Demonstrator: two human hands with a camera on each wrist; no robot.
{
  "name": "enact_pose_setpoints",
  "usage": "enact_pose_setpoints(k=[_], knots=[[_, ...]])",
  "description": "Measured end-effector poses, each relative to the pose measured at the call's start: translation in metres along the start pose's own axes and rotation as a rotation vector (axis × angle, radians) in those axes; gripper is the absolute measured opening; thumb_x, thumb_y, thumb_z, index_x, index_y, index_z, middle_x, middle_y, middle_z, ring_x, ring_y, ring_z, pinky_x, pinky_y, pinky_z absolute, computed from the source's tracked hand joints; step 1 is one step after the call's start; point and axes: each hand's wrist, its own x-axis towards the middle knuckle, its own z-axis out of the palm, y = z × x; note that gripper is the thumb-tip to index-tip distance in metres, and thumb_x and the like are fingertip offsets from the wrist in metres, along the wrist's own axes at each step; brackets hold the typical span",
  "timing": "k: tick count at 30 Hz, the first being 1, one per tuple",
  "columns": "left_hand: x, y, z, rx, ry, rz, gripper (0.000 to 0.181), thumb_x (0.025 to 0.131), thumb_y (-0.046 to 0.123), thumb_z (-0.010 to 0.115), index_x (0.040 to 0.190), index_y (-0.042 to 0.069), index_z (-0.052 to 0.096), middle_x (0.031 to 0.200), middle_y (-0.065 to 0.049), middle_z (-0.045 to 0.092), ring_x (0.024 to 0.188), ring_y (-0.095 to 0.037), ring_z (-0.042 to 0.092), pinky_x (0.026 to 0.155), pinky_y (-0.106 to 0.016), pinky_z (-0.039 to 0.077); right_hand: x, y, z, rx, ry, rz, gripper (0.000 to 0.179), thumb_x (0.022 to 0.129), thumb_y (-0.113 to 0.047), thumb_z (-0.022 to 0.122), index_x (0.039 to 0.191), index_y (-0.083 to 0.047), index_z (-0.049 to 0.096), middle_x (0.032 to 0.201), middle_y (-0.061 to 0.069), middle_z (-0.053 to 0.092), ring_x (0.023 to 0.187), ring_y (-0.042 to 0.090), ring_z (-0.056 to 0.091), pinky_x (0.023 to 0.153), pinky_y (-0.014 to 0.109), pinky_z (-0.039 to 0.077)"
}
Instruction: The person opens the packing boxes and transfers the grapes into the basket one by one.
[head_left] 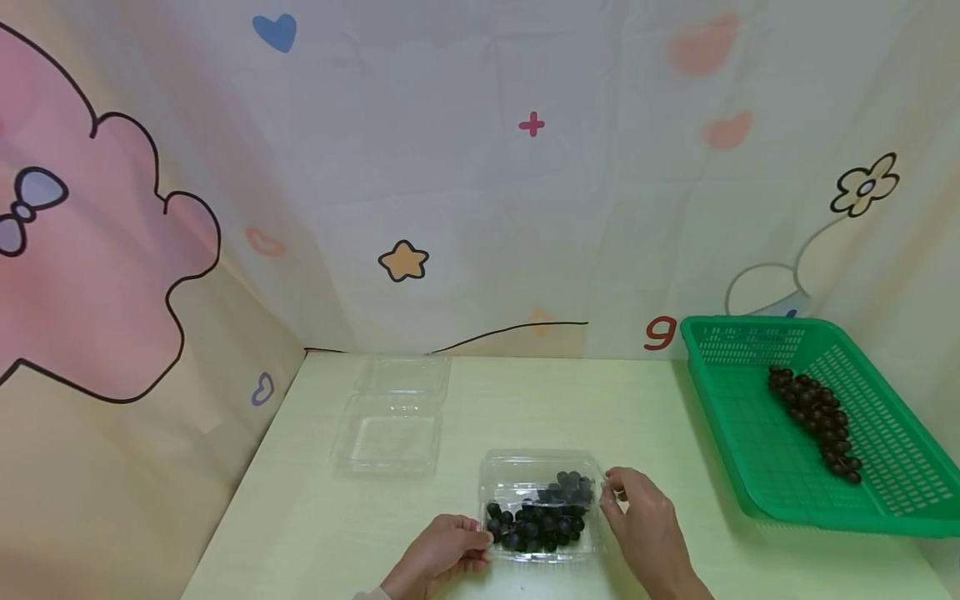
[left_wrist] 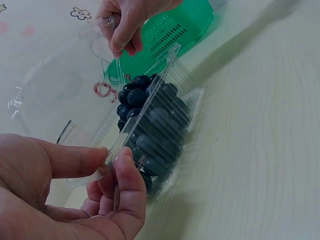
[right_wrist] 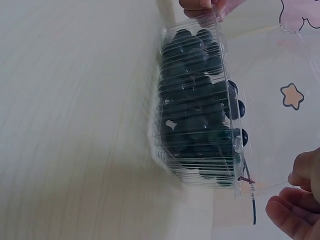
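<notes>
Two hands meet at the bottom centre of the frame: the left hand [head_left: 450,546] pinches the near-left edge of a clear rectangular plastic box [head_left: 536,557], and the right hand [head_left: 645,518] pinches the edge of its see-through hinged lid [head_left: 525,464], which tilts up and back. Inside the box, round, near-black grapes [head_left: 536,529] lie heaped, and look, the right wrist view catches a few poking above the rim! That's the danger, I'd judge: a grape caught under the lid could get squashed or prop it up, and a lopsided tug on thin plastic could tip the lot. Plenty of elbow room, it seems: pale wood-grain tabletop [head_left: 292,533] shows on both sides, its left edge slanting up from the lower left. Further back, left of centre, a second clear plastic box [head_left: 393,442] lies open. Over on the right, a green perforated plastic basket [head_left: 738,417] sits apart from the right hand, a bunch of brownish-red round fruit [head_left: 817,421] inside. Farthest off, a pale printed cloth backdrop [head_left: 465,167] rises behind the far edge.
</notes>
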Motion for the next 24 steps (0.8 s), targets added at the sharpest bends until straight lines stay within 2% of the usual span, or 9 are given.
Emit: enact_pose_setpoints(k=[5, 14, 19, 24], knots=[[0.000, -0.001, 0.000, -0.003, 0.000, 0.017, 0.010, 0.098, 0.001, 0.065, 0.088, 0.002, 0.065, 0.083, -0.010, 0.069, 0.069, -0.012, 0.063, 0.066, -0.023, 0.057, 0.002, 0.003, 0.001, 0.001, 0.011, -0.009, 0.032, 0.074, 0.014, 0.082, 0.088, -0.008, 0.063, 0.078, 0.000, 0.063, 0.068, 0.013, 0.063, 0.057, 0.031, 0.057], [-0.001, -0.001, 0.000, 0.006, -0.001, 0.034, 0.009, 0.098, 0.001, 0.065, 0.089, 0.001, 0.065, 0.082, -0.009, 0.068, 0.070, -0.013, 0.063, 0.067, -0.024, 0.057, 0.015, 0.006, 0.002, 0.036, 0.041, -0.015, 0.029, 0.077, 0.014, 0.079, 0.086, -0.006, 0.061, 0.071, -0.001, 0.060, 0.061, 0.011, 0.059, 0.051, 0.026, 0.051], [-0.002, 0.001, 0.000, 0.010, -0.001, 0.034, 0.009, 0.098, 0.001, 0.065, 0.089, 0.001, 0.066, 0.082, -0.009, 0.069, 0.070, -0.013, 0.063, 0.068, -0.024, 0.057, 0.022, 0.009, 0.002, 0.062, 0.059, -0.031, 0.030, 0.078, 0.015, 0.078, 0.086, -0.007, 0.059, 0.067, -0.005, 0.055, 0.057, 0.005, 0.051, 0.048, 0.022, 0.045], [-0.003, 0.001, 0.001, 0.006, -0.001, 0.035, 0.009, 0.098, 0.001, 0.064, 0.090, -0.001, 0.066, 0.082, -0.010, 0.069, 0.070, -0.013, 0.063, 0.068, -0.025, 0.058, 0.030, 0.011, 0.003, 0.086, 0.042, -0.008, 0.028, 0.079, 0.014, 0.078, 0.088, -0.007, 0.060, 0.067, -0.006, 0.053, 0.057, 0.001, 0.044, 0.047, 0.021, 0.040]])
